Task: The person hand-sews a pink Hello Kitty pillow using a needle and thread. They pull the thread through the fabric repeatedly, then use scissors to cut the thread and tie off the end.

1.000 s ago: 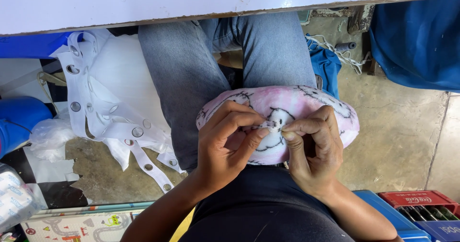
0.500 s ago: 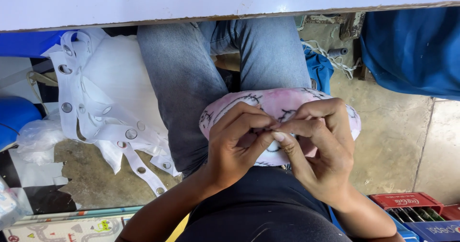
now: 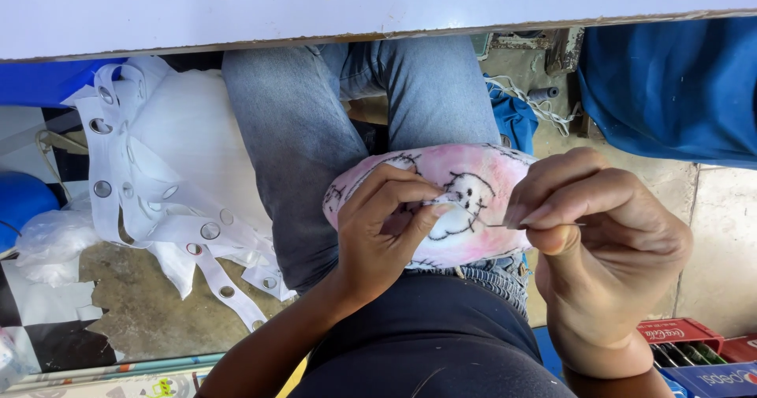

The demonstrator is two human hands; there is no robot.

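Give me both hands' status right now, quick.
Left hand: closed, pinching the pink and white plush cushion on the lap.
Right hand: closed, pinching a thin needle drawn out from the cushion.

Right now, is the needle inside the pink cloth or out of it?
Out: the right hand pinches the needle clear of the pink cloth, which the left hand holds.

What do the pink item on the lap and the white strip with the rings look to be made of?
Pink cushion: soft plush fabric by its fuzzy, mottled surface, with dark stitched outlines. White strip: apparently stiff woven cloth, matte, set with shiny metal-looking eyelets.
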